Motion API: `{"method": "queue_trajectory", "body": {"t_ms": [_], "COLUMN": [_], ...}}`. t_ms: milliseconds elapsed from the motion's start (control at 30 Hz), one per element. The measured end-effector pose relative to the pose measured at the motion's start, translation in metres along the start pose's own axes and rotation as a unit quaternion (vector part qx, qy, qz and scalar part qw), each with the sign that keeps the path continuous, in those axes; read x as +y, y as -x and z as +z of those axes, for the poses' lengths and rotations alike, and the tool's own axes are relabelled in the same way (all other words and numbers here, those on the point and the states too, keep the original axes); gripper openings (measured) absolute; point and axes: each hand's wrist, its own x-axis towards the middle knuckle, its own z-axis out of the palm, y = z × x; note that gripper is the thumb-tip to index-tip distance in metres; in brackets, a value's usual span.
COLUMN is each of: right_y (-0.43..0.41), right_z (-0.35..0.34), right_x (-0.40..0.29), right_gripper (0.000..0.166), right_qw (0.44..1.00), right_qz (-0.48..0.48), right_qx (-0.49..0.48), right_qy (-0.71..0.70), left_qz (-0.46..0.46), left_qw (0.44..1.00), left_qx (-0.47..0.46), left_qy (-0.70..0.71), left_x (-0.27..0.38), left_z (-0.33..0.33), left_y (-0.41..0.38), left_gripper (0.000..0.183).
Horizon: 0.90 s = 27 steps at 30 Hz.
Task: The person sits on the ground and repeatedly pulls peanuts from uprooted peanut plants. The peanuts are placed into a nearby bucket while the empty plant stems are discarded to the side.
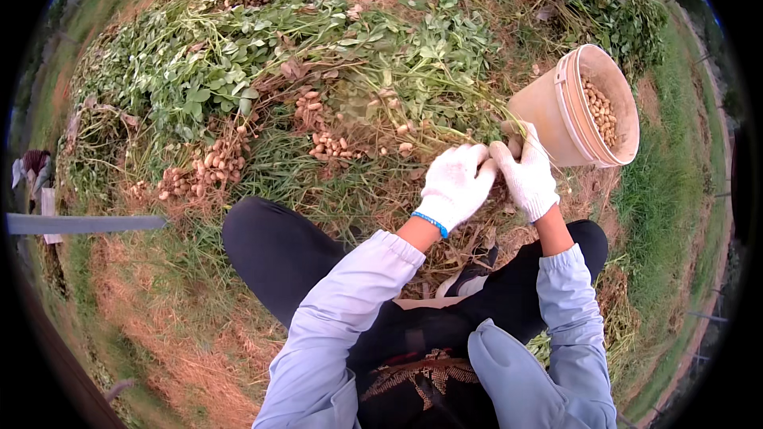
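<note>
My left hand [458, 182], in a white knit glove with a blue cuff edge, is closed around the lower stems of a peanut plant [441, 128]. Touching it on the right is my right hand [526, 173], gloved in white too, with its fingers at the same stems; what lies between its fingers is hard to make out. A pale plastic bucket [539, 98] leans tilted just beyond my right hand, and peanuts in the shell [599, 113] lie inside it. Uprooted peanut plants [226, 65] spread ahead of me, with pod clusters [217, 164] at their roots.
Another heap of peanut plants [620, 18] lies behind the bucket. Loose pods [331, 146] rest on the grass in front of my knees. A grey bar [86, 224] juts in from the left. At the far left edge is a partly visible figure or bundle of cloth [36, 170].
</note>
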Motion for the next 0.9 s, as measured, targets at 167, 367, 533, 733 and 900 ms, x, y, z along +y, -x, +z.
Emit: {"method": "queue_trajectory", "body": {"t_ms": [167, 367, 533, 733, 900], "right_y": [0.006, -0.003, 0.007, -0.001, 0.006], "right_z": [-0.032, 0.008, 0.02, 0.015, -0.002], "right_x": [0.023, 0.06, 0.046, 0.052, 0.044], "right_gripper": [0.097, 0.105, 0.085, 0.078, 0.063], "right_qw": [0.966, 0.864, 0.915, 0.904, 0.898], "right_qz": [0.057, 0.173, 0.085, 0.147, 0.135], "right_qx": [-0.223, -0.439, -0.339, -0.391, -0.399], "right_qy": [0.118, -0.176, 0.203, 0.086, 0.127], "left_qz": [0.012, 0.043, -0.106, -0.282, -0.441], "left_qw": [0.979, 0.946, 0.967, 0.95, 0.752], "left_qx": [-0.197, -0.315, -0.17, 0.13, 0.04], "left_qy": [0.044, -0.061, 0.157, 0.022, 0.488], "left_x": [0.003, -0.027, -0.05, -0.15, -0.133], "left_z": [0.018, -0.007, -0.062, -0.038, -0.01], "left_y": [0.006, 0.009, -0.007, 0.0, -0.007], "left_gripper": [0.026, 0.031, 0.034, 0.05, 0.063]}}
